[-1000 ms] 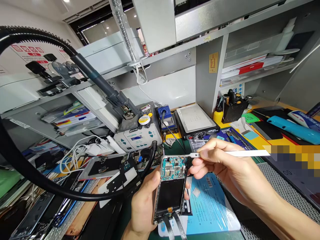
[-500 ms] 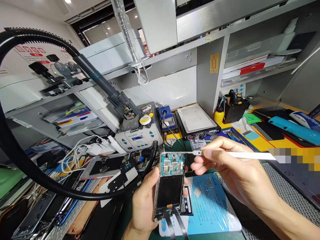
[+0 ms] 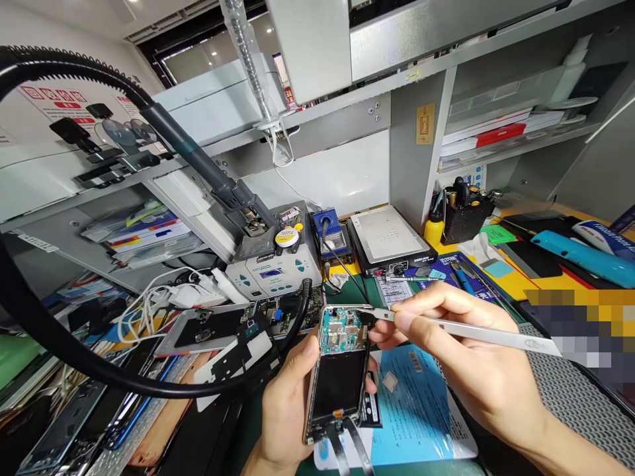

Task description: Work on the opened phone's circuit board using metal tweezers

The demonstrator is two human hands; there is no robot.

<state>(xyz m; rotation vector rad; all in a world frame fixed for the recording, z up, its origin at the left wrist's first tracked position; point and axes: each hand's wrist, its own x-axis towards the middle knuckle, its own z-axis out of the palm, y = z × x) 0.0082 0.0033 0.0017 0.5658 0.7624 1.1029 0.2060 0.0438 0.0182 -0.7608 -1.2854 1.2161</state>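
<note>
An opened phone (image 3: 340, 377) is held upright in my left hand (image 3: 290, 396), the thumb on its left edge and fingertips showing at its right edge. Its teal circuit board shows at the top, a black area below, and two dark flex strips hang from the bottom. My right hand (image 3: 471, 357) pinches a thin metal tool (image 3: 466, 330), whose narrow tip reaches the phone's top right edge. Whether the tip touches the board I cannot tell. Beneath the phone lie a blue and white sheet (image 3: 414, 410) and a black part with white print.
A black hose (image 3: 149, 387) loops across the left side to a grey rework station (image 3: 278, 271). Behind the phone stand a blue iron unit (image 3: 330, 238) and a flat heating plate (image 3: 391, 238). Phone parts lie at left; a black tool holder (image 3: 464, 218) stands at right.
The tool's tip has moved from along the phone's top edge to its top right corner, and the handle now slopes down to the right. My right hand is slightly lower and the phone has tilted slightly.
</note>
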